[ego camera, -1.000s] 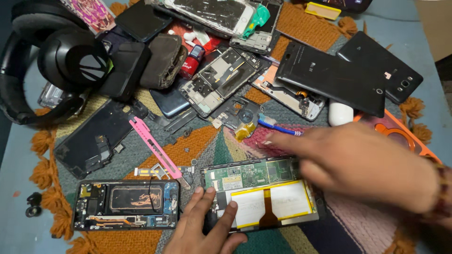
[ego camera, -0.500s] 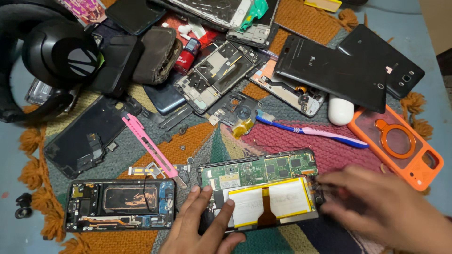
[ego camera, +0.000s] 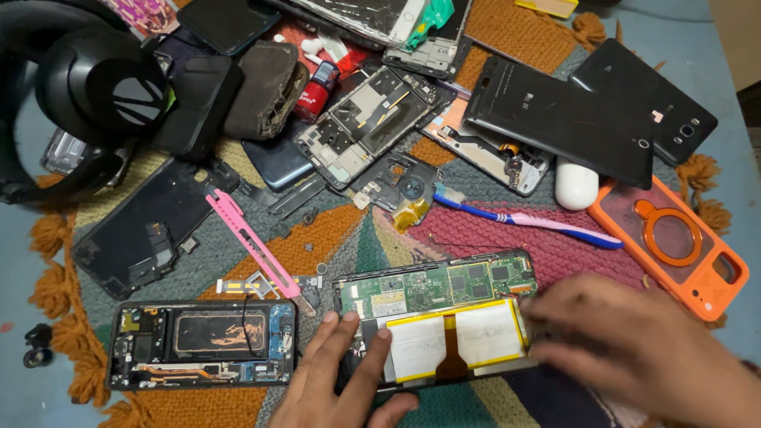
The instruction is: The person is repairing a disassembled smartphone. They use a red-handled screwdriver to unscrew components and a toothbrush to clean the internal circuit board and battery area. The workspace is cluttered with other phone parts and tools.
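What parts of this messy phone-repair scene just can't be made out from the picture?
- Head view: the right end of the opened device is covered by the right hand, which is blurred.
- Its lower left corner lies under the left hand.
- The headphones are cut off by the top and left edges.
- The circuit board chips are too small to tell apart.

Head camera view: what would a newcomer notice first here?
First, the opened tablet at the bottom centre, green circuit board and yellow-edged battery exposed, with the left hand on its left end and the right hand on its right edge. Then the orange phone case at the right and the black headphones at the top left.
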